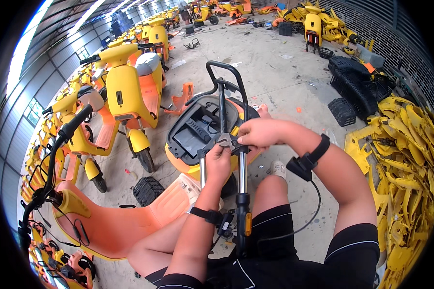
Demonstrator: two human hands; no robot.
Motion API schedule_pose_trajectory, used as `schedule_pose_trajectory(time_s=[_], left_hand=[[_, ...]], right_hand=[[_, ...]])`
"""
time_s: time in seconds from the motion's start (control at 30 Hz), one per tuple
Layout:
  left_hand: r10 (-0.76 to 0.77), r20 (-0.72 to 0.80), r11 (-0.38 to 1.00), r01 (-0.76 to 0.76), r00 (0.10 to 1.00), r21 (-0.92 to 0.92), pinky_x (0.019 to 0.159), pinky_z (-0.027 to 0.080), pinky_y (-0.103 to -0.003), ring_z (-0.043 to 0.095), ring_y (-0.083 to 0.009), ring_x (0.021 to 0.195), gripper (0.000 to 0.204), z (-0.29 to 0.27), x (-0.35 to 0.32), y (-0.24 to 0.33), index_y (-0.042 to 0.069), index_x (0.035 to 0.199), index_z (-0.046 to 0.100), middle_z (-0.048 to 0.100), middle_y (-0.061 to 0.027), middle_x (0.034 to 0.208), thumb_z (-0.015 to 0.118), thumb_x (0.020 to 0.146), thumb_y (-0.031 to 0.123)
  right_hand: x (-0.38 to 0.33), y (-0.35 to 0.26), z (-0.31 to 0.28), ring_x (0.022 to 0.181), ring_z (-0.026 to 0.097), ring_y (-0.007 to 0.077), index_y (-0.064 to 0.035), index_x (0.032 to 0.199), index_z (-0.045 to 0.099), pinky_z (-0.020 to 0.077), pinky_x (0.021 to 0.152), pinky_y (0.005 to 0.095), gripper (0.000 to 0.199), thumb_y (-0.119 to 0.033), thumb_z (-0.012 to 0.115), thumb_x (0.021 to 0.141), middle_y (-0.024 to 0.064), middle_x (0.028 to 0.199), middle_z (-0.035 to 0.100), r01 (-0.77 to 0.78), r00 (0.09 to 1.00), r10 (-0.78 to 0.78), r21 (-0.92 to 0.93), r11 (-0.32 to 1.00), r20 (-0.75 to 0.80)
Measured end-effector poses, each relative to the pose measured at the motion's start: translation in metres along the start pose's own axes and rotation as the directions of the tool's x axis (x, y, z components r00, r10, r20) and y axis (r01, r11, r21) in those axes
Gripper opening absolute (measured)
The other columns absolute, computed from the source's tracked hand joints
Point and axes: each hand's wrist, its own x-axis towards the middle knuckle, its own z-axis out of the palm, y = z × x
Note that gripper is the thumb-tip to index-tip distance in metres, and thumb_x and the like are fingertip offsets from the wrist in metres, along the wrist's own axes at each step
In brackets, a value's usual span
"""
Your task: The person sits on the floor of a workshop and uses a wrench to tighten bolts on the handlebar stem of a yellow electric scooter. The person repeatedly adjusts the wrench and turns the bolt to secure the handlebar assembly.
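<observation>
A scooter front fork (243, 173) with silver tubes and a black crown stands between my knees, its black stem pointing away from me. My left hand (218, 163) is closed at the crown around a grey metal wrench (225, 139), whose jaw end shows above the thumb. The rest of the wrench is hidden. From the right, my right hand (258, 132) reaches to the crown's right side, fingers bent and pinched together by the fork tube; what they hold is hidden. An orange reflector (248, 224) sits on the fork's right leg.
Beyond the fork is a yellow scooter body (176, 156) with an open black storage tray. An orange footboard body (111, 224) lies left, near a black basket (148, 191). Yellow scooters (123, 91) line the left; yellow panels (405, 168) pile up right, near black crates (342, 111).
</observation>
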Motion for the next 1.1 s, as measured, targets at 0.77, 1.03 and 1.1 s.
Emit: schedule_pose_trajectory(time_s=[0.77, 1.03, 1.1], left_hand=[[-0.087, 0.109, 0.891, 0.127, 0.990, -0.436, 0.089, 0.060, -0.037, 0.071, -0.0239, 0.105, 0.025, -0.007, 0.007, -0.013, -0.003, 0.124, 0.065, 0.071, -0.0155, 0.119, 0.059, 0.101, 0.002], [-0.184, 0.295, 0.561, 0.347, 0.937, -0.752, 0.109, 0.046, -0.031, 0.058, -0.0217, 0.129, 0.039, -0.020, -0.001, -0.031, -0.001, 0.144, 0.050, 0.058, -0.0150, 0.142, 0.043, 0.108, 0.010], [-0.163, 0.304, 0.622, 0.337, 0.939, -0.707, 0.111, 0.043, -0.030, 0.054, -0.0214, 0.132, 0.041, -0.018, -0.010, -0.020, 0.000, 0.147, 0.047, 0.055, -0.0137, 0.145, 0.042, 0.108, 0.011]], right_hand=[[0.001, -0.037, 0.163, 0.071, 0.068, 0.0215, 0.0012, 0.104, 0.056, 0.0590, 0.065, 0.0364, 0.015, -0.008, 0.045, 0.102, 0.0114, 0.091, 0.063, 0.292, 0.890, 0.268, 0.913, 0.285, -0.369], [0.010, -0.057, 0.183, 0.074, 0.073, 0.0245, 0.0013, 0.140, 0.046, 0.0605, 0.068, 0.0367, 0.037, -0.021, 0.039, 0.110, 0.0150, 0.106, 0.069, 0.350, 0.880, 0.308, 0.932, 0.090, -0.361], [0.012, -0.067, 0.186, 0.087, 0.072, 0.0276, 0.0029, 0.134, 0.045, 0.0600, 0.078, 0.0408, 0.034, -0.022, 0.036, 0.111, 0.0189, 0.115, 0.067, 0.338, 0.874, 0.320, 0.931, 0.136, -0.364]])
